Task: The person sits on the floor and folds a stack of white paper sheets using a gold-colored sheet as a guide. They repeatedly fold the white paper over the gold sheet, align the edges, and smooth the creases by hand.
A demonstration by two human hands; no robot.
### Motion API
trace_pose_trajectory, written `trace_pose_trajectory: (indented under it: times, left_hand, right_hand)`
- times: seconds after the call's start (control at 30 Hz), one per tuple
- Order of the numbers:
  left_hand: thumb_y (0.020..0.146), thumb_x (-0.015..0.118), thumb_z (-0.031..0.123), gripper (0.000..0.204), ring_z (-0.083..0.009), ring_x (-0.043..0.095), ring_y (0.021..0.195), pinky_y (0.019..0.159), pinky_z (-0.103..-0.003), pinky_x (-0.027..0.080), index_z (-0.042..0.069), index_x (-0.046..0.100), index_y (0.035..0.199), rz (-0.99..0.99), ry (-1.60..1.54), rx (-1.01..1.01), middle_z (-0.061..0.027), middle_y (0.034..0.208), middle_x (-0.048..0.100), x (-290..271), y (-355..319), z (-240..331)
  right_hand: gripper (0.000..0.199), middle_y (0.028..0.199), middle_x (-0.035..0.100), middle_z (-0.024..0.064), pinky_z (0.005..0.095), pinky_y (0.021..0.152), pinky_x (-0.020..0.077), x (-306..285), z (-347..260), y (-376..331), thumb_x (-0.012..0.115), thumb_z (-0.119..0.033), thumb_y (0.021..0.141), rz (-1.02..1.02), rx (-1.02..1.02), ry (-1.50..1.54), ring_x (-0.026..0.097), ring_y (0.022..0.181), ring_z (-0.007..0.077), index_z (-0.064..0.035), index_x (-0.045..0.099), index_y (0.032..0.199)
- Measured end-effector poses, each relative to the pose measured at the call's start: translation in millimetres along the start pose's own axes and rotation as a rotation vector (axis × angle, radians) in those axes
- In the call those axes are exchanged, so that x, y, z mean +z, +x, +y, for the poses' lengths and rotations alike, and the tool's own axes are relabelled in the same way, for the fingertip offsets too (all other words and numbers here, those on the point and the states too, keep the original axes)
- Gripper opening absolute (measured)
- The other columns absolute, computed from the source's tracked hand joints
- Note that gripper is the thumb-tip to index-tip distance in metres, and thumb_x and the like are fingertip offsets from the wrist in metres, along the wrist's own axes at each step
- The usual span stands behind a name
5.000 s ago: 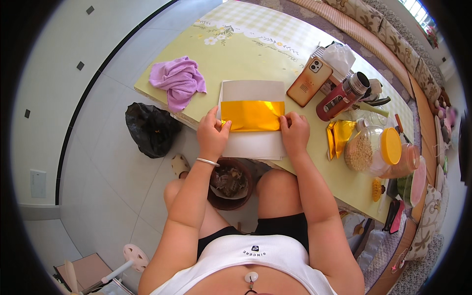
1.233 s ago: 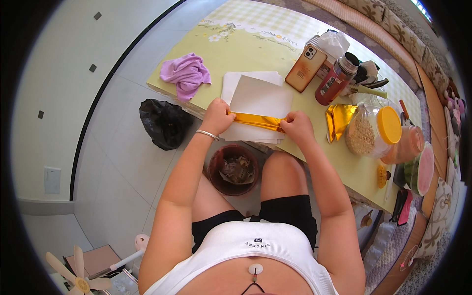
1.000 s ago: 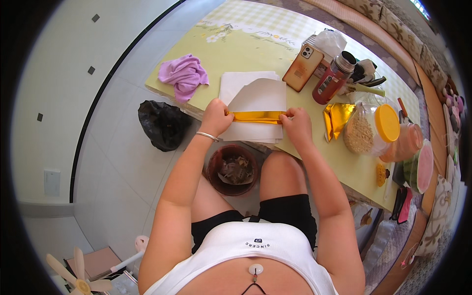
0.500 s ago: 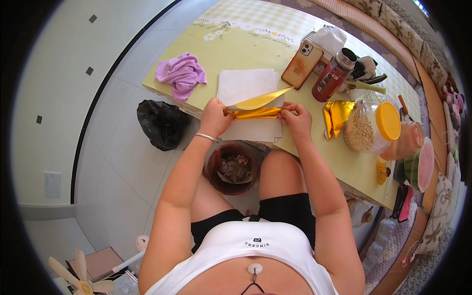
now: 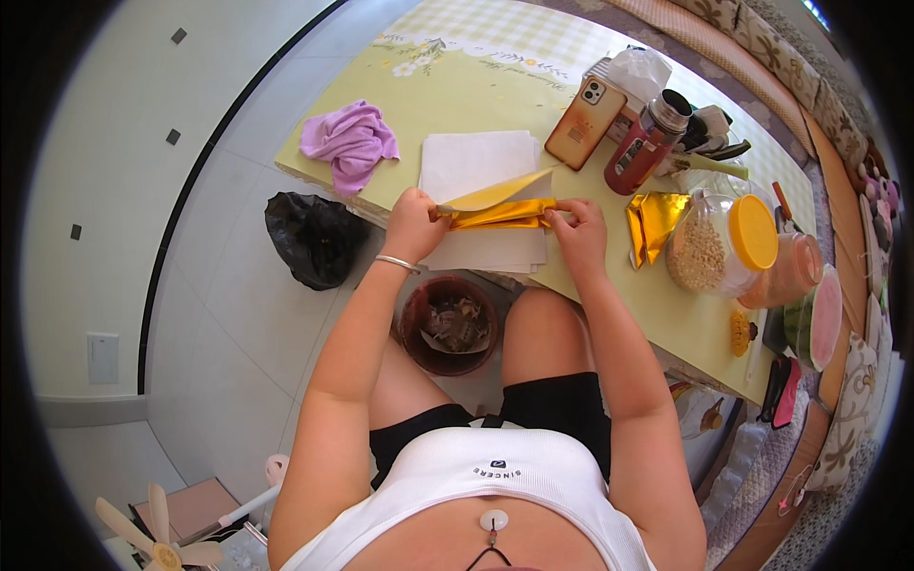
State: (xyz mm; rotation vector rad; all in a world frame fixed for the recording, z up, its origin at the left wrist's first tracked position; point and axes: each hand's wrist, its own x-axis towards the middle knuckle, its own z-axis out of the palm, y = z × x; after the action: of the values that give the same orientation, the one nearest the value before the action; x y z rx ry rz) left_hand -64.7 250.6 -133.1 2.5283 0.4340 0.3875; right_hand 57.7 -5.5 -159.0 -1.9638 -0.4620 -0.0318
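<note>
Between my hands, a sheet of shiny gold foil paper (image 5: 505, 215) is stretched sideways with folds along its near part. Its paler far flap stands up at a slant. My left hand (image 5: 416, 226) pinches the left end, thumb against fingers. At the right end, my right hand (image 5: 578, 228) grips the foil between thumb and fingers. Beneath the foil, a stack of white paper sheets (image 5: 476, 157) lies on the table near its front edge. More folded gold foil (image 5: 655, 226) rests on the table to the right of my right hand.
On the table (image 5: 400, 105) are a purple cloth (image 5: 350, 145), a phone (image 5: 585, 124), an uncapped red flask (image 5: 647, 143), a yellow-lidded jar (image 5: 705, 249) and a cut watermelon (image 5: 817, 319). A black bag (image 5: 314, 243) and a bin (image 5: 447, 366) stand below the front edge.
The foil's raised far flap has dropped lower and its right tip has drawn in to the left. Both hands keep their hold, and my right hand has shifted slightly.
</note>
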Motion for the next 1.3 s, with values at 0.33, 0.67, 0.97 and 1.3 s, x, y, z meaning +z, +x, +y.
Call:
trace_pose_trajectory:
  times: [0.33, 0.67, 0.97, 1.3]
  left_hand:
    - [0.072, 0.078, 0.017, 0.023, -0.0271, 0.06, 0.078, 0.07, -0.036, 0.051, -0.003, 0.065, 0.07, 0.017, -0.036, -0.015, -0.0132, 0.086, 0.058, 2, 0, -2]
    - [0.074, 0.079, 0.019, 0.024, -0.0275, 0.061, 0.082, 0.073, -0.037, 0.051, -0.002, 0.067, 0.07, -0.044, -0.049, -0.038, -0.0131, 0.087, 0.059, -3, 1, -10]
    - [0.073, 0.078, 0.017, 0.022, -0.0303, 0.062, 0.086, 0.079, -0.04, 0.051, 0.0, 0.068, 0.066, -0.046, -0.033, -0.04, -0.015, 0.087, 0.06, -5, 1, -3]
    - [0.074, 0.081, 0.012, 0.024, -0.0194, 0.058, 0.073, 0.067, -0.032, 0.05, -0.002, 0.063, 0.067, -0.062, -0.141, 0.0, -0.0094, 0.09, 0.057, -9, -4, -6]
  right_hand:
    - [0.019, 0.079, 0.071, 0.0048, 0.0255, 0.054, 0.0482, -10, -30, 6, 0.069, -0.017, 0.093, -0.216, 0.448, 0.491, 0.061, 0.059, 0.0094, 0.0004, 0.067, 0.086]
    - [0.025, 0.066, 0.067, 0.0099, 0.0339, 0.056, 0.0488, 3, -19, 6, 0.069, -0.021, 0.089, -0.17, 0.315, 0.056, 0.062, 0.055, 0.0169, -0.0006, 0.063, 0.075]
    - [0.023, 0.085, 0.062, 0.0201, 0.0479, 0.074, 0.0502, 5, -16, 0, 0.066, -0.02, 0.089, -0.06, 0.048, -0.282, 0.061, 0.081, 0.0377, 0.0007, 0.065, 0.082]
    - [0.022, 0.099, 0.061, 0.0226, 0.0487, 0.079, 0.0536, 7, -12, 3, 0.065, -0.021, 0.092, -0.161, -0.009, -0.479, 0.064, 0.086, 0.0412, 0.0003, 0.064, 0.091]
